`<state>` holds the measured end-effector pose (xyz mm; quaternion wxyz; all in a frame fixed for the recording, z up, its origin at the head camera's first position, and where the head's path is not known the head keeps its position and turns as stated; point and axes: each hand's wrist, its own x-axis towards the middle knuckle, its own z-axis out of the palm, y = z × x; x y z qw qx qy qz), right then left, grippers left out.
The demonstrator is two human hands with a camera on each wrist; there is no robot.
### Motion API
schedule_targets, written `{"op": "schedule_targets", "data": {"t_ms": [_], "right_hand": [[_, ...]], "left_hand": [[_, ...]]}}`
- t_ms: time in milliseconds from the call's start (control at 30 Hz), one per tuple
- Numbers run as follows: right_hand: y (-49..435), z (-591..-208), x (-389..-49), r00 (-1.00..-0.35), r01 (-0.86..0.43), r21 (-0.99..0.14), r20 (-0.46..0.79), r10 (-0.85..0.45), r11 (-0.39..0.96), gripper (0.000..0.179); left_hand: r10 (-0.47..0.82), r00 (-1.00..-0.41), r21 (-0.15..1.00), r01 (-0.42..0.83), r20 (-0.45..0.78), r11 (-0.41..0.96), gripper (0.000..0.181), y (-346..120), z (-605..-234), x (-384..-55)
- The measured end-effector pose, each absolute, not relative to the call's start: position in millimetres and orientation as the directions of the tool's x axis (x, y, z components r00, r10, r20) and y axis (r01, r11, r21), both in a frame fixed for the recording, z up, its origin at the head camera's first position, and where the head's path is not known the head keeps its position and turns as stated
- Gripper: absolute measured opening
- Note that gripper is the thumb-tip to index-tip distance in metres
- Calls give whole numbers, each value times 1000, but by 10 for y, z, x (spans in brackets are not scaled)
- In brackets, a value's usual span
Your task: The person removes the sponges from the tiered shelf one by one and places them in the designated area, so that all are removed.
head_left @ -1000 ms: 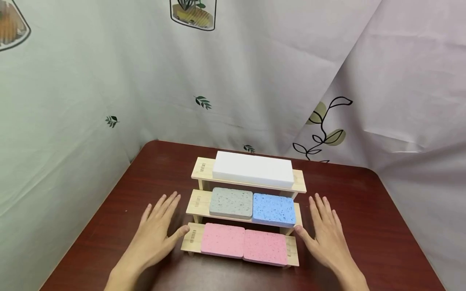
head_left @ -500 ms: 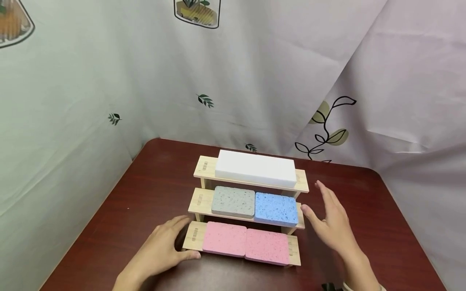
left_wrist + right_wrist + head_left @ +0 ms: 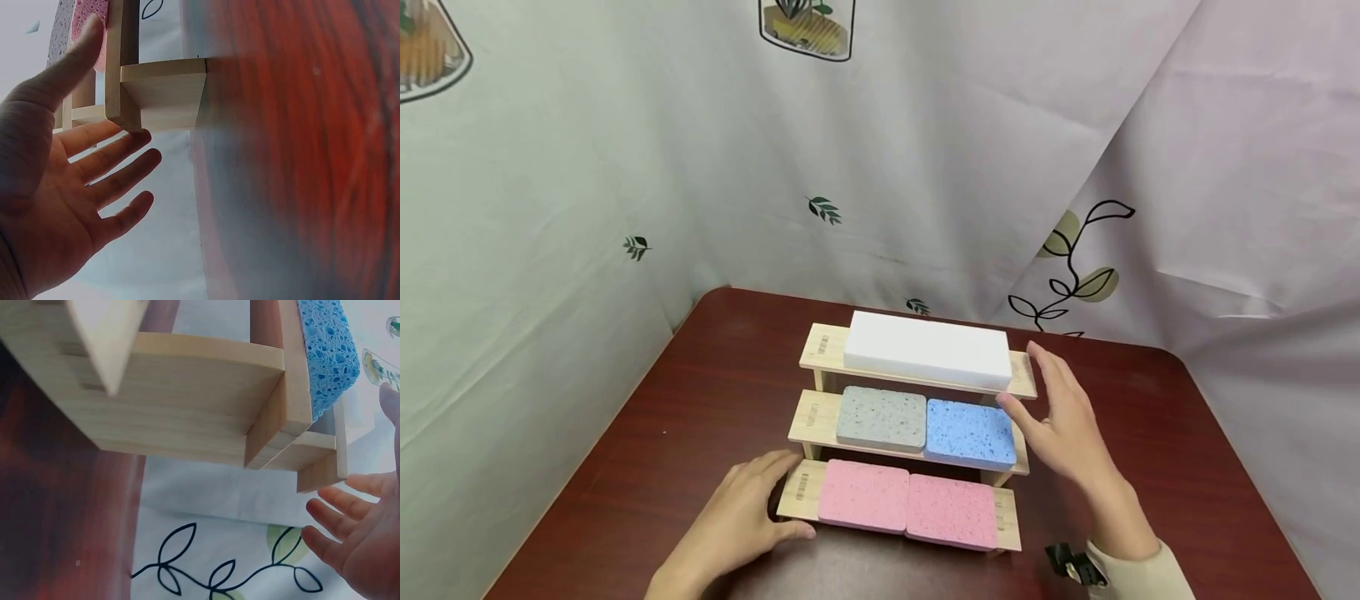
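Your left hand (image 3: 737,515), fingers spread, is at the left end of the near pale wooden shelf (image 3: 797,493), which carries two pink rectangular sponges (image 3: 865,495). Your right hand (image 3: 1063,421), fingers slightly spread, is by the right end of the far pale wooden shelf (image 3: 824,345), which bears a white rectangular block (image 3: 928,343); contact is unclear.

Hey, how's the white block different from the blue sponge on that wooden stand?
The white block looks smooth; the blue sponge is pitted. The white block is longer and thicker than the blue sponge. The white block sits on the top tier, the blue sponge on the middle tier. Both lie flat on the wooden stand.
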<state>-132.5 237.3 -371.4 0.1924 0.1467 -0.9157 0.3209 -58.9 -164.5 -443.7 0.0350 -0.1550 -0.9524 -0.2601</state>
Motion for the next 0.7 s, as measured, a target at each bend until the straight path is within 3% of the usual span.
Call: {"op": "schedule_targets", "data": {"t_ms": [400, 700], "right_hand": [[2286, -3582, -1595, -925, -367, -529, 292, -242, 765, 96], [2275, -3640, -1784, -887, -445, -542, 376, -269, 713, 94]], "left_hand": [[308, -925, 403, 375, 223, 835, 83, -1617, -4428, -639], [349, -906, 315, 412, 239, 855, 84, -1584, -4446, -729]]}}
